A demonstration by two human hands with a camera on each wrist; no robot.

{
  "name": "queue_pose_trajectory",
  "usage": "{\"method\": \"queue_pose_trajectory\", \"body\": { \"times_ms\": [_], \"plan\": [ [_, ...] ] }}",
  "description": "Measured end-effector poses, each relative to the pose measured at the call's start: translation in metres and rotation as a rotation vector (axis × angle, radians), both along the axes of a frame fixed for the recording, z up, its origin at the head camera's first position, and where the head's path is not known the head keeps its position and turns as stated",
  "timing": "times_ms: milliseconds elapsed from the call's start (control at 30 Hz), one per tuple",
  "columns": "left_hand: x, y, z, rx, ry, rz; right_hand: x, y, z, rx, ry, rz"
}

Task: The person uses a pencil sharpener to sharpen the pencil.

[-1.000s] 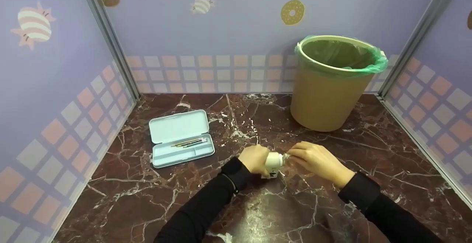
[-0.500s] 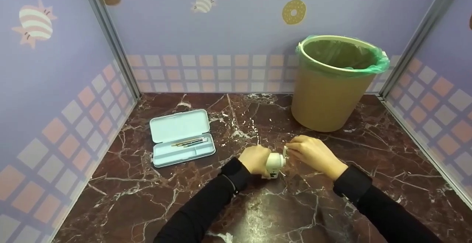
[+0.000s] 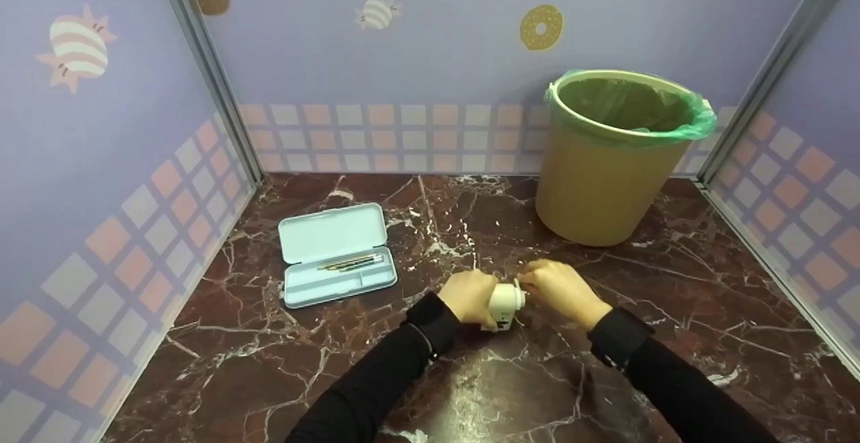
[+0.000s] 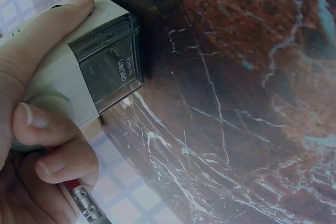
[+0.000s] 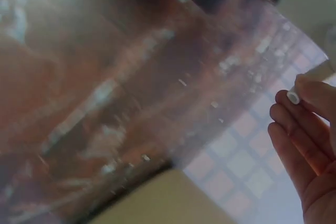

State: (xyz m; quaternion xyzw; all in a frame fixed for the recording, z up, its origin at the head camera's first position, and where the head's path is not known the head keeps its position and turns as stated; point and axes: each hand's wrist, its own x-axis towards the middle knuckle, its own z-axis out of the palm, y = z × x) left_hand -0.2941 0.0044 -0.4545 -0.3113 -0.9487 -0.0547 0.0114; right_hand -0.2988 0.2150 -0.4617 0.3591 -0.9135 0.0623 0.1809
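A white pencil sharpener point(image 3: 502, 303) with a crank lies under my left hand point(image 3: 468, 297), which grips its body. In the left wrist view, its dark clear shavings drawer point(image 4: 110, 61) faces the camera. My left fingers also curl around a pencil point(image 4: 86, 205); only its red end and metal ferrule show, and where its tip goes is hidden. On the sharpener's far side, my right hand point(image 3: 559, 290) pinches the crank handle point(image 3: 517, 284). The right wrist view shows the handle's pale hollow end point(image 5: 294, 97) between thumb and fingers.
A light blue pencil case point(image 3: 336, 288) lies open at the left, with several pencils point(image 3: 353, 263) inside. At the back right stands a tan bin point(image 3: 605, 187) with a green liner. Small pale bits dot the marbled table point(image 3: 497, 221). Patterned walls enclose three sides.
My right hand has shifted around with the crank handle, up and then back in toward the sharpener. The left hand keeps its hold. The head view has tilted slightly.
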Motion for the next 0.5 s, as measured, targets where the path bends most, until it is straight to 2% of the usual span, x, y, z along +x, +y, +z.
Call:
{"method": "queue_pose_trajectory", "body": {
  "times_ms": [133, 500],
  "plan": [
    [0.001, 0.001, -0.001, 0.000, 0.000, 0.005, 0.001, 0.002, -0.011, -0.008, -0.030, 0.012],
    [0.004, 0.003, -0.002, 0.028, 0.022, 0.036, 0.013, 0.004, -0.021, 0.005, -0.071, 0.060]
  ]
}}
